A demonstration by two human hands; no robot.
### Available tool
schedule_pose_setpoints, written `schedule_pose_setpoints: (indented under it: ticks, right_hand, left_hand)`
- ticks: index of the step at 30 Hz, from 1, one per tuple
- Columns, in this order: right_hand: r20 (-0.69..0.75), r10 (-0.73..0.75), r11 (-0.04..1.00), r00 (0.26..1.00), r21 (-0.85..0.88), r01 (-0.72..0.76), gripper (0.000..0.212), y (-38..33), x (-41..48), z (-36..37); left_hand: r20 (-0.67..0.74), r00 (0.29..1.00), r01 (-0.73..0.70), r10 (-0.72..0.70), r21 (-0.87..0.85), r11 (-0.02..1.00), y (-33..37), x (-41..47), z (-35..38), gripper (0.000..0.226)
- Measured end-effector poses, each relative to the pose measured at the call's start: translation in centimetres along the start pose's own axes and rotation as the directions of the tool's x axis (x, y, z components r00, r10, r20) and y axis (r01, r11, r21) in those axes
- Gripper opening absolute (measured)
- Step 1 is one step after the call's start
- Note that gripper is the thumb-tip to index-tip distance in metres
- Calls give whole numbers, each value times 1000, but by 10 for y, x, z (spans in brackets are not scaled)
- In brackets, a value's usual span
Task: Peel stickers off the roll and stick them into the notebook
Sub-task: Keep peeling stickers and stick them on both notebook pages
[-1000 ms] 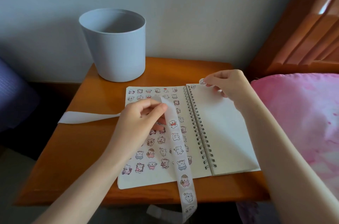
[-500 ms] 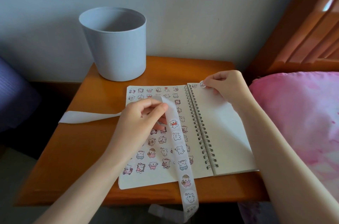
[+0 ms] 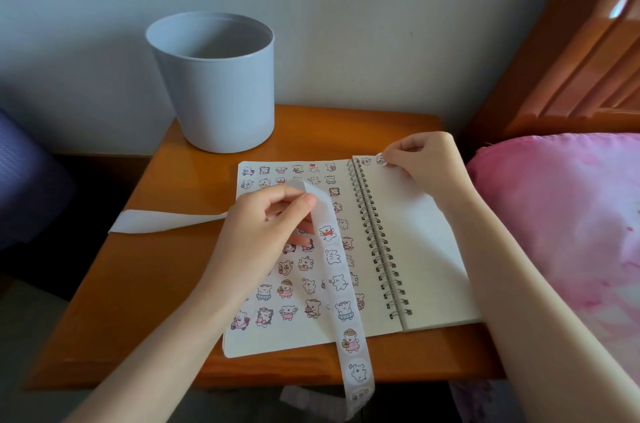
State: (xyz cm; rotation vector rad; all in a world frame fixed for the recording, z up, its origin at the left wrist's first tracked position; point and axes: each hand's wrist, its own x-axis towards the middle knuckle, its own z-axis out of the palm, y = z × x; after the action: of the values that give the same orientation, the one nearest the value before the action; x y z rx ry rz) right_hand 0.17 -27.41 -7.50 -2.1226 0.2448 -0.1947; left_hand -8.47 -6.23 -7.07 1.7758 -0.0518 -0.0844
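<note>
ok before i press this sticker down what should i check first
1. Sticker pinched in the right hand: ok.
2. Bare spot on the right page, beside the sticker already stuck there: ok.
3. Sticker flat, not folded on itself: cannot tell.
4. Left hand grips the sticker strip: ok.
5. Strip off the right page: ok; it crosses the left page and hangs over the table front edge.
6. Notebook open flat: ok.
</note>
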Motion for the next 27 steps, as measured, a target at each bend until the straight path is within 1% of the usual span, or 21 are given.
schedule_pose_setpoints:
  ticks: [10,13,15,18,22,25,27]
  right_hand:
    - [-37,-26,993,999,-120,21,12,3,3,6]
    - [-42,-20,995,999,-98,16,10,6,5,5]
    - [-48,-24,997,999,-72,20,17,8,6,4]
    - [-96,-36,998,995,-59,31,14,10,5,4]
    - [-132,-9,1000,991,-2,9,11,9,4,5]
    - [-160,-17,998,987,-54,9,17,8,1,9]
    - [-168,-45,992,985,-122,25,16,7,-1,12]
  left_hand:
    - [-5,1000,-13,13,19,1000,-3,1,0,14]
    - [-4,1000,-16,16,14,1000,-3,1,0,14]
    - [-1,1000,-18,18,11,1000,-3,1,0,14]
    - [1,1000,-19,19,6,1000,-2,1,0,14]
    - [-4,1000,-19,19,6,1000,-2,1,1,14]
    - [-3,1000,-19,19,6,1000,-2,1,1,14]
    - [-3,1000,-19,19,7,1000,-2,1,1,14]
